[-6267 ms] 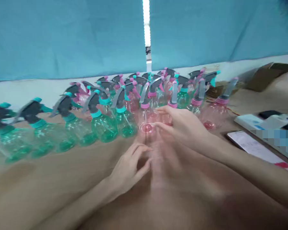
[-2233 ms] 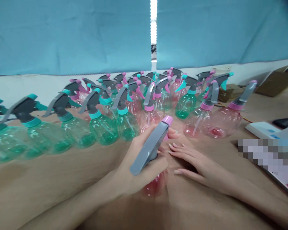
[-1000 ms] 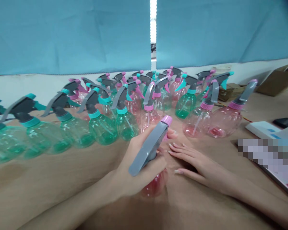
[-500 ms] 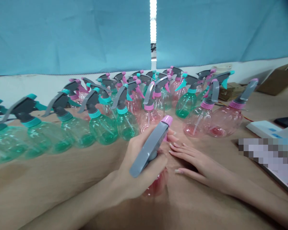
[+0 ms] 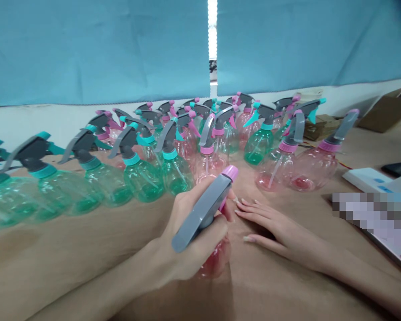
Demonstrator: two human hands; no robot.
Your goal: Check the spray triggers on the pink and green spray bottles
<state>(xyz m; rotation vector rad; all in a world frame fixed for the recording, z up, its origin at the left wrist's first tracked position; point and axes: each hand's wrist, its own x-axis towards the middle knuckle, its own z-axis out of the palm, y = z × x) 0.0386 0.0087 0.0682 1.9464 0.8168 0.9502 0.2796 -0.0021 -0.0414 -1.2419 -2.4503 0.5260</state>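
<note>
My left hand is wrapped round the neck and trigger of a pink spray bottle with a grey head and pink nozzle. The nozzle points away and to the right; my fingers hide most of the trigger and collar. My right hand lies palm down on the brown tabletop, just right of the bottle, fingers stretched out and holding nothing. Beyond the left hand stand a pink spray bottle and a green spray bottle.
Several green spray bottles line the left side, with more pink and green ones behind. Two pink bottles stand at the right. Further right are a white device, a dark mouse-like object and a cardboard box.
My left hand has shifted slightly left and toward me with the spray bottle, and its fingers have curled in closer at the trigger. The right hand has stayed put.
</note>
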